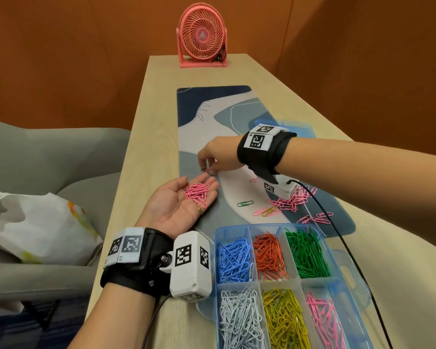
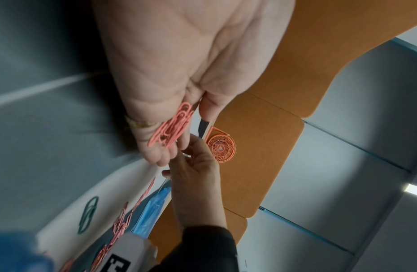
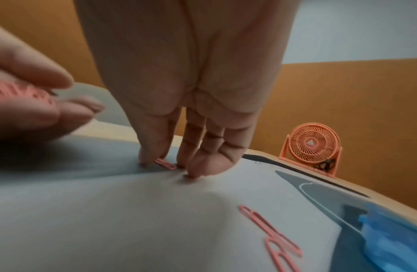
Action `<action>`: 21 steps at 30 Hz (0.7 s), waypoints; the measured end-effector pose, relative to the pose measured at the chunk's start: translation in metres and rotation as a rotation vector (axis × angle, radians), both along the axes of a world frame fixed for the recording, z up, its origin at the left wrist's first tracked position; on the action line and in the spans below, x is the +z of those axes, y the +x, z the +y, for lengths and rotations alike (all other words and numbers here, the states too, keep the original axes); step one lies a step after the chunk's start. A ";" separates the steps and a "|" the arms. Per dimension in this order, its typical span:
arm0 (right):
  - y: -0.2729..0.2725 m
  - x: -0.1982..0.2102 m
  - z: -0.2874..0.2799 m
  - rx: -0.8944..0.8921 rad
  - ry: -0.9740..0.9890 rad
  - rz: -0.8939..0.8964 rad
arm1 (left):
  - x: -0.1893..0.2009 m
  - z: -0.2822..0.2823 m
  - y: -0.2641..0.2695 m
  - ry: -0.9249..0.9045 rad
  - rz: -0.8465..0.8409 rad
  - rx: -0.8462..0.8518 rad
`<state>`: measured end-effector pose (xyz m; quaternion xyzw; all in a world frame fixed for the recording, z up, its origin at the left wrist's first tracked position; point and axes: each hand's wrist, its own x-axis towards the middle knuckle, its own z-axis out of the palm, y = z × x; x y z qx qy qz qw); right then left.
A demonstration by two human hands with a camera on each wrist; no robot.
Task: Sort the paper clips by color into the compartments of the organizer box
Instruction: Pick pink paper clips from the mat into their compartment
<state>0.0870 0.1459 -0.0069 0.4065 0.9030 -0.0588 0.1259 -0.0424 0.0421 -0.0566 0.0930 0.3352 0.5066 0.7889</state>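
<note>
Head view, right hand (image 1: 218,153) pinching pink clip (image 1: 206,170), no legible writing

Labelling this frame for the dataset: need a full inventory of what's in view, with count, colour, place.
organizer box: one, clear blue, near right of table; six compartments hold blue, orange-red, green, white, yellow, pink clips
lid: one, clear blue, on the desk mat behind the right wrist
loose pink clips: many, pile and strays on mat
green clip: one, on mat
yellow clip: one, on mat
desk mat: one, blue-grey-white, along table
table: one, light wood
fan: one, pink, far end
armchair: one, grey, left
plastic bag: one, white, on chair
left hand: palm up, cradling pink clips
right hand: fingertips pinching a pink clip on mat
</note>
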 end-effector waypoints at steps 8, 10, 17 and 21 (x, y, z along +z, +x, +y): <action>0.011 0.004 0.001 -0.050 -0.032 -0.091 | -0.004 0.002 -0.001 -0.002 0.001 -0.005; 0.024 0.013 0.000 -0.100 -0.067 -0.053 | -0.004 0.003 -0.001 -0.001 0.002 -0.006; 0.063 0.013 -0.012 -0.172 -0.100 -0.155 | -0.001 0.000 0.001 0.002 0.008 0.003; 0.069 0.009 -0.016 -0.164 -0.058 -0.166 | 0.001 -0.002 0.001 -0.002 0.014 0.010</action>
